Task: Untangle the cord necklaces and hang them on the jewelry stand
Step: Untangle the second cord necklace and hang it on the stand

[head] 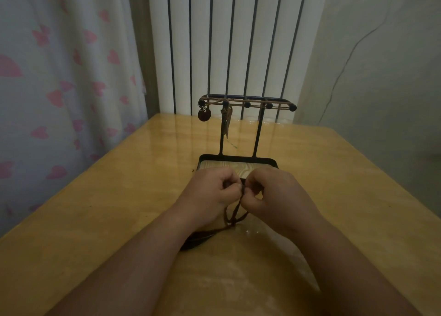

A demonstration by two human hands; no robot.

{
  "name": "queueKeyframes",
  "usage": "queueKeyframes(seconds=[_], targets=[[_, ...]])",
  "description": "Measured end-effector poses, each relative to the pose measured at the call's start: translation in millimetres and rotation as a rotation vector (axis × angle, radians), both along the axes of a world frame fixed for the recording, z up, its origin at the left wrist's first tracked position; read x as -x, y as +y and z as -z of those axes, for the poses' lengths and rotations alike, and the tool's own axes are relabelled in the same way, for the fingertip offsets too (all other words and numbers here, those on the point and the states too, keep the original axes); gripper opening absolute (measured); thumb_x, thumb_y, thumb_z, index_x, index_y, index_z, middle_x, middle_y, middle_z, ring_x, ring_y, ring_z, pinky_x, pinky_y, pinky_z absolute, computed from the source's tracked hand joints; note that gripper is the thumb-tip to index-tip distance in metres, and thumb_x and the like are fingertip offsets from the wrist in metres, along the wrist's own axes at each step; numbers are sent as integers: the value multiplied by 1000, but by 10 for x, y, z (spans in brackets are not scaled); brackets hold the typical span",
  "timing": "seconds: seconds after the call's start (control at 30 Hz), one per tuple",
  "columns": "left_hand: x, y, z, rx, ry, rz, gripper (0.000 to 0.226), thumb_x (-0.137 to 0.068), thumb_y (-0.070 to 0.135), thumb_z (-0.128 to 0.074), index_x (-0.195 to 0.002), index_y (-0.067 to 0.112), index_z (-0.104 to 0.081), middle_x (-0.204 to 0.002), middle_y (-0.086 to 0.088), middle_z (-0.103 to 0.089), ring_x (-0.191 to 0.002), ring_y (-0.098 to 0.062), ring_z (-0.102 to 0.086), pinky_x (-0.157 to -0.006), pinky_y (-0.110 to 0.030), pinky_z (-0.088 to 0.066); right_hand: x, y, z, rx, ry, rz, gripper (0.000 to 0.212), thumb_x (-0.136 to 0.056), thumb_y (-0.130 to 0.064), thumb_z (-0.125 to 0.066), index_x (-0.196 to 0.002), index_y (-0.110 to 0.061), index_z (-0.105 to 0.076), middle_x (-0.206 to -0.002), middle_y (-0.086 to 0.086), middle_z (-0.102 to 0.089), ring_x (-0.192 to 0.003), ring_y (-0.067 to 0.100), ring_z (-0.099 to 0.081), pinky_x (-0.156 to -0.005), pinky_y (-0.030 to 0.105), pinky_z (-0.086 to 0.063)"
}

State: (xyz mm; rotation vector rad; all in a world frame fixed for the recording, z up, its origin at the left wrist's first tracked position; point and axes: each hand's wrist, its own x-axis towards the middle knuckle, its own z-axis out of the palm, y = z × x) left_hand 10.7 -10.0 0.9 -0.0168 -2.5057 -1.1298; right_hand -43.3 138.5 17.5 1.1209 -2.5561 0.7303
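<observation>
Cord necklaces (pixel 236 208), the dark ones, are caught at one spot between both hands. The left hand (pixel 214 193) and right hand (pixel 276 194) each close a fingertip grip on the strands, knuckles nearly touching. Below, the strands drop to a slack bundle (pixel 198 240) on the counter (pixel 119 196) beside the left wrist. Pulling the grips apart could cinch the tangle tighter, and the left forearm may pin that bundle. Just beyond, the jewelry stand (pixel 247 98), already carrying a tan cord (pixel 236 103) and round pendant (pixel 204 115), could be nudged.
</observation>
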Motion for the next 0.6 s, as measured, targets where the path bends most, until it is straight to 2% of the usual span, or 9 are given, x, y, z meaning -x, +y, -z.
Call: queueKeyframes(seconds=[0.17,0.27,0.37,0.5,0.6], targets=[[8,13,-14,-47,24,-41,21,-86,19,-64,-70,32,-64,-66,10,-61,-63,1,-55,-57,-13,-39,-21,-28,-6,-10,87,11,11,-88,-32,-57,-86,-22,-61,-80,-10,-53,-74,8,-50,-66,23,-48],[17,16,-41,-162,12,-29,25,-84,13,-64,-66,31,-66,-63,11,-63,-63,1,-57,-61,-19,-44,-26,-30,-4,5,125,-6,11,-86,-32,-55,-82,-23,-57,-76,-12,-49,-71,6,-46,-60,17,-40],[3,21,-81,-259,-31,-5,23,-86,11,-62,-68,24,-67,-56,15,-59,-55,4,-53,-57,-16,-41,-29,-29,14,40,130,-33,12,-84,-30,-57,-76,-25,-50,-73,-13,-45,-69,4,-43,-57,16,-33],[1,15,-86,-429,-74,44,25,-89,10,-57,-68,19,-66,-51,12,-54,-47,-1,-45,-51,-22,-37,-27,-54,86,197,56,-44,11,-79,-31,-52,-72,-31,-43,-73,-16,-44,-68,4,-43,-58,19,-35],[16,14,-70,-573,-83,87,26,-91,8,-54,-69,16,-65,-54,8,-53,-50,-7,-44,-49,-22,-36,-27,-108,133,362,-17,-35,15,-79,-27,-53,-71,-34,-42,-71,-14,-46,-66,5,-42,-57,17,-30]])
